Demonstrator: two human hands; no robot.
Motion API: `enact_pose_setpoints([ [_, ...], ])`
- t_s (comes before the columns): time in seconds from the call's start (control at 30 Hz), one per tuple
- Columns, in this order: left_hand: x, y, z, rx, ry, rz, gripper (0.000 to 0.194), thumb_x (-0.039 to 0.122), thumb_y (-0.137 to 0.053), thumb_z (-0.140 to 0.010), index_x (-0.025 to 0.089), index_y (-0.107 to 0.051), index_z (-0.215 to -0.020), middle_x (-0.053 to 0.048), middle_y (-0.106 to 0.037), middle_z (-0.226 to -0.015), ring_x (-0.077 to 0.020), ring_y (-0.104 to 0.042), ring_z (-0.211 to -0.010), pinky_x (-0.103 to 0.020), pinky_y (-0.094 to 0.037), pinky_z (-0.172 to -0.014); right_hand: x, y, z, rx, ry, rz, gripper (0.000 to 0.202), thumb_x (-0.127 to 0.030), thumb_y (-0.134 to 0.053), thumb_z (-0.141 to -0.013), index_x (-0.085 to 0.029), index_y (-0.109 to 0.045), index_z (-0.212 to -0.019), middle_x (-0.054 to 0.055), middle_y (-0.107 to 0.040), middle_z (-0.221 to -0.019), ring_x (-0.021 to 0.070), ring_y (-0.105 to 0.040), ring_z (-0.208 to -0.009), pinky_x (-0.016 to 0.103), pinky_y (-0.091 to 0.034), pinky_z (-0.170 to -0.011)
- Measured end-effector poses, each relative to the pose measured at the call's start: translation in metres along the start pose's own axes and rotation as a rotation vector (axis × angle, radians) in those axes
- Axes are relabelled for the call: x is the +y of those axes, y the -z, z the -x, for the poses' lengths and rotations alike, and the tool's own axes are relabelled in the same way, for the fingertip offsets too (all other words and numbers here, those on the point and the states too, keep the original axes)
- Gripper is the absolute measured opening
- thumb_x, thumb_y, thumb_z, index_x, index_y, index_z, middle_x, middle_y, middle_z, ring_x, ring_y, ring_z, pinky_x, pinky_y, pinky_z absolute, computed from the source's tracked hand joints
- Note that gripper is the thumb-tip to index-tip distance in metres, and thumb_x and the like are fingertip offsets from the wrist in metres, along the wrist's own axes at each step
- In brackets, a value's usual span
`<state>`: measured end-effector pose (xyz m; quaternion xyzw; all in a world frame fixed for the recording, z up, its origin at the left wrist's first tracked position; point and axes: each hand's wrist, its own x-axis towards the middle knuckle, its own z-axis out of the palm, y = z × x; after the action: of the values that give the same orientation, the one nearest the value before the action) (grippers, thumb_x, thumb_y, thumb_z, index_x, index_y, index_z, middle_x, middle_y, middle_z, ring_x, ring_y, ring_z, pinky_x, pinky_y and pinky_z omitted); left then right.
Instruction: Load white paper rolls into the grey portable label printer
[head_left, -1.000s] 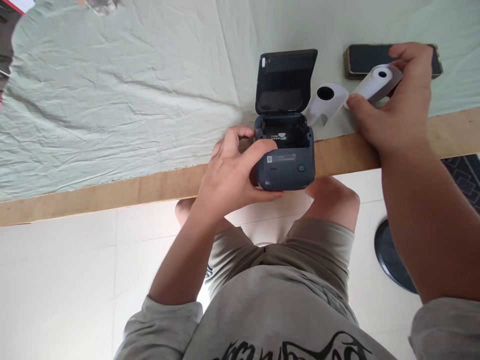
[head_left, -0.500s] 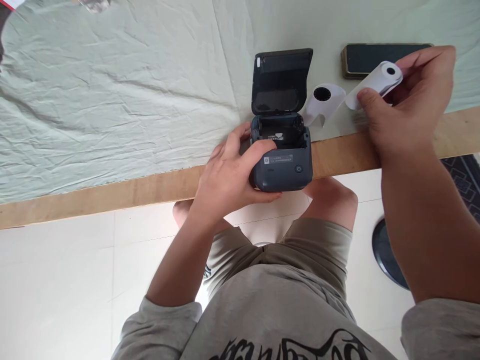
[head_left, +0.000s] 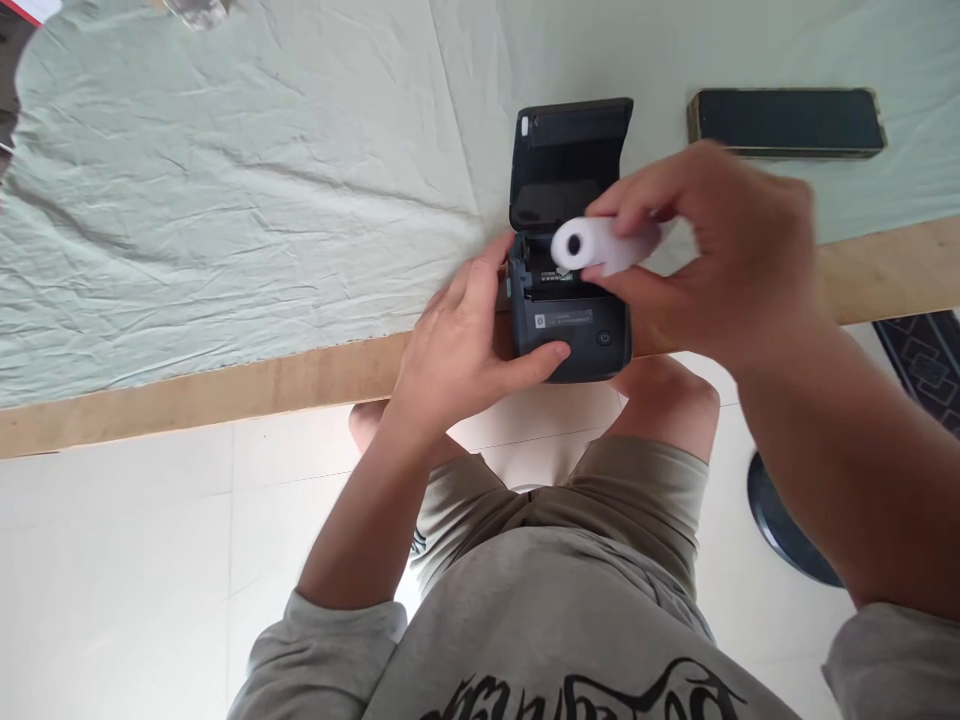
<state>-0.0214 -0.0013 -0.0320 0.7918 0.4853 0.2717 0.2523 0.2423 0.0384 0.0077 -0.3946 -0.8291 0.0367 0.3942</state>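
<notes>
A small dark blue-grey label printer (head_left: 566, 355) sits at the table's front edge with its black lid (head_left: 566, 165) flipped up. My left hand (head_left: 454, 345) grips the printer's left side, thumb across the front face and fingers behind. Between the thumb and fingers of my right hand (head_left: 727, 255) is a white paper roll (head_left: 592, 245), its dark core hole facing left. The roll hangs over the right part of the open compartment; whether it touches the inside I cannot tell. Motion blurs my right hand slightly.
A phone-like black slab (head_left: 791, 120) lies at the back right on the pale green cloth (head_left: 300, 200). A bare wooden strip (head_left: 225, 400) forms the front edge. Clear plastic (head_left: 199, 10) lies at the far left. On the floor are a black round object (head_left: 787, 530) and a patterned mat (head_left: 926, 360).
My right hand has carried the white paper roll left, from near the phone to over the printer. It now covers the spot where a second, dark-cored roll stood. My left thumb has slid down the printer's front.
</notes>
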Motion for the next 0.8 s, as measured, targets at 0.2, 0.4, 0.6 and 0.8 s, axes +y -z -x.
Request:
enact_pose_setpoints([
  [0.2, 0.005, 0.001, 0.001, -0.001, -0.008, 0.002, 0.102, 0.087, -0.068, -0.092, 0.030, -0.035, -0.170, -0.014, -0.058, -0.172, -0.0423, -0.063, -0.154, -0.057, -0.058, -0.123, -0.008, -0.012, -0.018, -0.157, -0.104, 0.075, 0.019, -0.029, -0.072, -0.085, -0.029, -0.066, -0.103, -0.005, -0.080, -0.105, 0.0169, -0.068, -0.078, 0.038, -0.049, -0.072],
  [0.4, 0.008, 0.002, 0.001, 0.011, 0.028, 0.003, 0.097, 0.075, -0.075, -0.092, 0.032, -0.036, -0.170, -0.013, -0.059, -0.172, -0.0418, -0.062, -0.156, -0.056, -0.059, -0.122, -0.019, -0.013, -0.019, -0.197, -0.207, 0.059, 0.014, -0.025, -0.073, -0.088, -0.027, -0.068, -0.100, -0.004, -0.081, -0.105, 0.0185, -0.071, -0.082, 0.041, -0.057, -0.080],
  [0.6, 0.006, 0.000, 0.001, 0.020, 0.017, -0.013, 0.097, 0.072, -0.078, -0.092, 0.032, -0.037, -0.170, -0.014, -0.060, -0.169, -0.0424, -0.062, -0.156, -0.057, -0.059, -0.121, -0.017, -0.011, -0.016, -0.207, -0.168, 0.048, 0.008, -0.024, -0.067, -0.094, -0.028, -0.074, -0.092, -0.005, -0.077, -0.088, 0.0170, -0.071, -0.079, 0.042, -0.057, -0.082],
  [0.8, 0.006, 0.002, 0.000, 0.007, 0.045, -0.004, 0.100, 0.084, -0.068, -0.095, 0.022, -0.044, -0.170, -0.019, -0.060, -0.168, -0.0456, -0.062, -0.155, -0.059, -0.060, -0.121, -0.030, -0.007, 0.012, -0.111, -0.016, -0.072, 0.010, -0.027, -0.067, -0.100, -0.026, -0.070, -0.091, -0.002, -0.075, -0.088, 0.0131, -0.069, -0.081, 0.033, -0.053, -0.074],
])
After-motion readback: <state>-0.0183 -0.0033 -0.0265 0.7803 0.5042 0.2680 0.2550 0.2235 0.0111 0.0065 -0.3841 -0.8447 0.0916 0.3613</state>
